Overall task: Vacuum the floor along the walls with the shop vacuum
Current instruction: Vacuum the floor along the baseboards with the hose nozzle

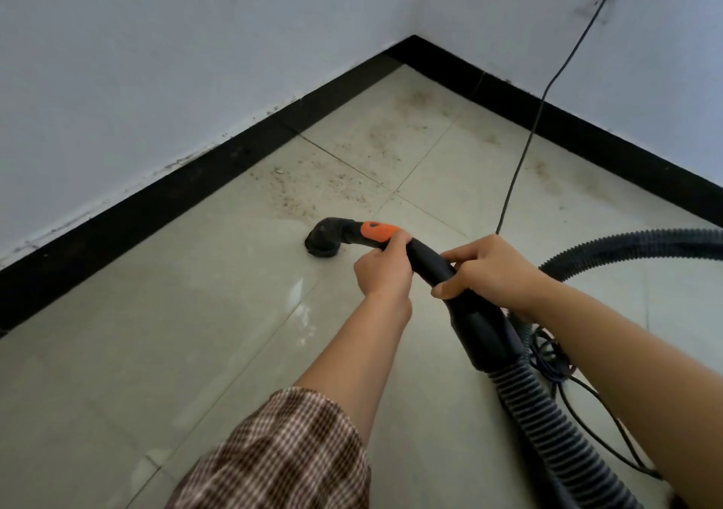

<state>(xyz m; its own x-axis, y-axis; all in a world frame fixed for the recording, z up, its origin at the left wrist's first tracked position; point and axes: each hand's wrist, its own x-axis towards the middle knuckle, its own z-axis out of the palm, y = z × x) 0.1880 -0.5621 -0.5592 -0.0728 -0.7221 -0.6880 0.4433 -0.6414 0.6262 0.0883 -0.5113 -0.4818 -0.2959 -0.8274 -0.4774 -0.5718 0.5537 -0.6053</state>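
Both hands grip the curved black plastic vacuum wand: left hand just behind its orange collar, right hand farther back. Its round black nozzle meets the pale tiled floor (beside scattered brown dust), near the black baseboard.

No legible text, seemingly, anywhere.

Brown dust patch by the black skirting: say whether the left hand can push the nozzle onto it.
Probably yes. The left hand grips the black wand, whose round brush nozzle sits just short of the dust patch; only bare tile between.
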